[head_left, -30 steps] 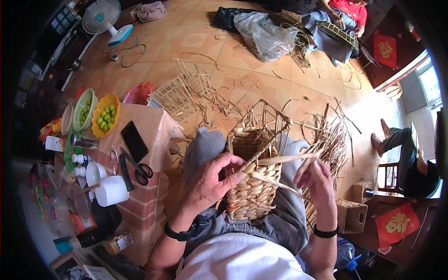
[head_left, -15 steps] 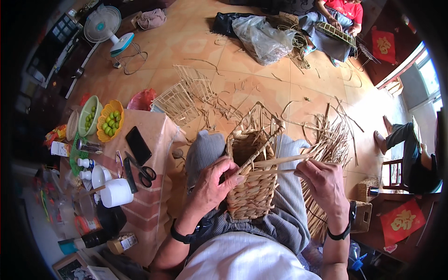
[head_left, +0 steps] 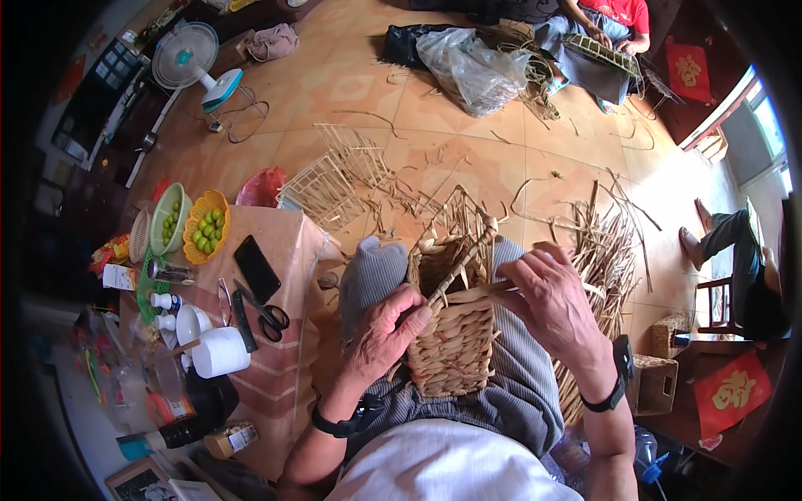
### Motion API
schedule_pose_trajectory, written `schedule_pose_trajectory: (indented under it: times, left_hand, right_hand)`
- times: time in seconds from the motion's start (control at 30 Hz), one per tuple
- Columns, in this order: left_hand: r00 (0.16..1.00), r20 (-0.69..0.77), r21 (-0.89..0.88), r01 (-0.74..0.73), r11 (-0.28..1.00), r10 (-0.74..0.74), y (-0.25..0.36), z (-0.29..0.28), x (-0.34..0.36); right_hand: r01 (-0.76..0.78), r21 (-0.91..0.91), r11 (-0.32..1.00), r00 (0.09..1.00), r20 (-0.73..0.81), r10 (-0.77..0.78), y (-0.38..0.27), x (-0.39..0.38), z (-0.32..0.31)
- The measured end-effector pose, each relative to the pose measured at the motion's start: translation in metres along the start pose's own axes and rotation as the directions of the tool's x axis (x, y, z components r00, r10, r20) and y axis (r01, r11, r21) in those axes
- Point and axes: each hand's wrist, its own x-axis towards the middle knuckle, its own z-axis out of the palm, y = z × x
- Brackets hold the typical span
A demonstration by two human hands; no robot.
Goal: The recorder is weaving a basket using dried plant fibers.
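A woven straw basket stands upright on my lap between my knees, with a bare frame rising above its upper edge. My left hand is closed on the basket's left rim, thumb at the edge by the weave. My right hand holds a pale fibre strip at the basket's right side. Its fingertips are bent round the strip and partly hidden.
A cloth-covered table at left holds scissors, a phone, fruit bowls and bottles. Loose fibre lies at right, wire-like frames ahead. A co-worker sits at back; another person's legs show right.
My right hand rose from beside the basket's right and moved in toward it, drawing the strip with it. My left hand stays on the rim. The view has shifted slightly.
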Motion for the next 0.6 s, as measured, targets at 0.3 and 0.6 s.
schedule_pose_trajectory:
  times: [0.3,0.6]
  left_hand:
    - [0.965,0.162,-0.099,0.225,0.969,-0.208,-0.015,-0.013,-0.002]
    - [0.970,-0.230,-0.457,-0.032,0.889,-0.084,-0.042,-0.020,0.012]
  right_hand:
    - [-0.141,0.404,0.904,0.968,0.246,0.042,0.062,-0.016,-0.001]
    - [-0.845,0.062,0.532,0.531,0.230,0.816,0.230,-0.204,0.018]
